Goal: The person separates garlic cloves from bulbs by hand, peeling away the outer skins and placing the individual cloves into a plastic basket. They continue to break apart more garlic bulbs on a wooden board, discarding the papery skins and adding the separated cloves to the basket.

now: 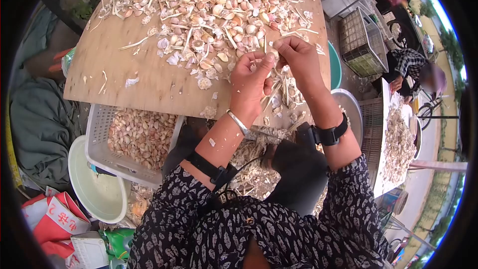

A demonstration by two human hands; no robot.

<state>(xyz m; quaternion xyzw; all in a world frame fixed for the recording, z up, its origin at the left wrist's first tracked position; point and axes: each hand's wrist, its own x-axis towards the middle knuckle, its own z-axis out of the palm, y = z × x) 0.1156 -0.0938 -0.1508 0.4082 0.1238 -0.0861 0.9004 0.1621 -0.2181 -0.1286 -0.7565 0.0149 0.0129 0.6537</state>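
Observation:
My left hand [250,80] and my right hand [298,60] meet over the front right part of the wooden table [119,69]. Between the thumbs and fingertips of both hands is a small pale garlic piece [271,51], partly hidden by the fingers. The fingers of each hand are closed in a pinch. Just beyond them lies a wide pile of garlic cloves [219,7] with dry stalks and loose skins. More stalks and skins lie under my hands near the table's edge.
Below the table's left edge stands a white crate [91,137] of cloves, beside a pale green basin [99,194]. At right are a teal basin [334,65], a metal basin [352,114], a plastic crate [356,45] and another person [416,72] at a garlic-covered table.

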